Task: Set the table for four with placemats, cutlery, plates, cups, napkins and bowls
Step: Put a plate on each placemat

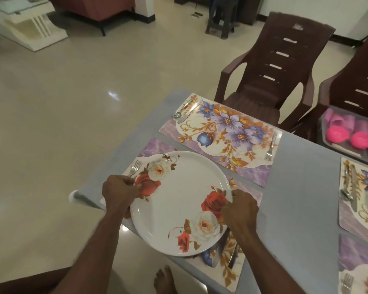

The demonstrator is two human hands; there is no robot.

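With both hands pinching the rose plate (179,203) by its rims, left hand (118,193) and right hand (240,211), I'd lower it flat, centred on the placemat (232,264) beneath them, clear of the fork (136,166) beyond my left.

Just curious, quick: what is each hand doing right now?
Left hand: grips the left rim of the rose plate.
Right hand: grips the plate's right rim.
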